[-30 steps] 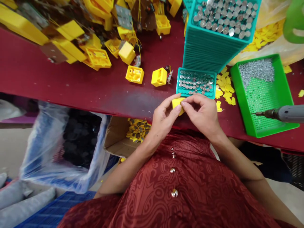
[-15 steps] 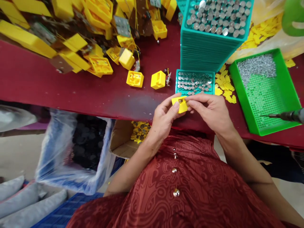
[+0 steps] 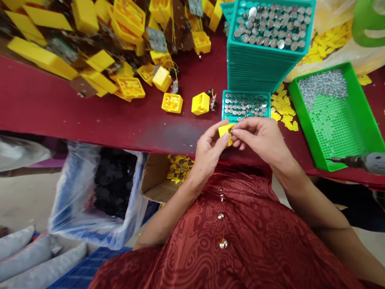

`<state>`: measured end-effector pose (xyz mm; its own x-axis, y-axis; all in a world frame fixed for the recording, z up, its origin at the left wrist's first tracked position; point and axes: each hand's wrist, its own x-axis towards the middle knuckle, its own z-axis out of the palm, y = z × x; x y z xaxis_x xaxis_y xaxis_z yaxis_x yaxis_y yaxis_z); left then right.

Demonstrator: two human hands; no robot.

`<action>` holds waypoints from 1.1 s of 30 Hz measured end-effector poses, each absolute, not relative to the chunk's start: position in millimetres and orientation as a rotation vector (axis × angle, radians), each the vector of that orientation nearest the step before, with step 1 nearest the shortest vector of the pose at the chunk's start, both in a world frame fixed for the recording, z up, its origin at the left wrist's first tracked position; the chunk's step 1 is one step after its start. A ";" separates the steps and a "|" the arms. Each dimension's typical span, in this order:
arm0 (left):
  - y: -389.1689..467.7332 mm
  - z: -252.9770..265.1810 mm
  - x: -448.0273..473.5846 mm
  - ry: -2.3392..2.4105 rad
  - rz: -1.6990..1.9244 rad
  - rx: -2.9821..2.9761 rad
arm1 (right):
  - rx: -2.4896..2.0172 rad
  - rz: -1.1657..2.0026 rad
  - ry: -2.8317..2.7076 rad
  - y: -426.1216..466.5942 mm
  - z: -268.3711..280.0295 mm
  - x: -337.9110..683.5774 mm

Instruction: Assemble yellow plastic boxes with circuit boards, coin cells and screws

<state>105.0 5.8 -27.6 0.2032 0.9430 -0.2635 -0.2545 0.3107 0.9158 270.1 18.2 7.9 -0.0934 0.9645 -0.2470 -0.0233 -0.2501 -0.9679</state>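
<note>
My left hand (image 3: 210,148) grips a small yellow plastic housing (image 3: 224,130) between thumb and fingers, just in front of a teal tray. At the housing's right side, my right hand (image 3: 260,138) is closed in a pinch by its opening. Something small and dark shows at those fingertips, too small to name. Button cells (image 3: 237,107) lie in rows in the teal tray (image 3: 223,105) beyond both hands. Two more yellow housings stand on the red cloth: one (image 3: 200,103) with a wired circuit board beside it, another (image 3: 172,103) to its left.
A tall stack of teal trays (image 3: 255,68) rises behind, button cells on top. On the right a green basket (image 3: 355,132) holds small screws, with an electric screwdriver (image 3: 367,162) over its edge. Yellow housings with wires (image 3: 129,86) pile up at left. Below sits a lined blue crate (image 3: 90,237).
The yellow housing has turned in my left hand, so its opening now faces more to the right. My right fingertips have shifted slightly left against it.
</note>
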 end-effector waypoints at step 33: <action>14.4 -7.5 90.8 1.044 0.913 0.656 | -1.795 0.375 -2.029 40.6 -22.6 301.9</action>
<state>90.8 14.4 -7.5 0.2129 0.8749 -0.4349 -0.3141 0.4828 0.8175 301.9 40.6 -22.6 -0.0918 0.9884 0.1210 0.8800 0.1374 -0.4547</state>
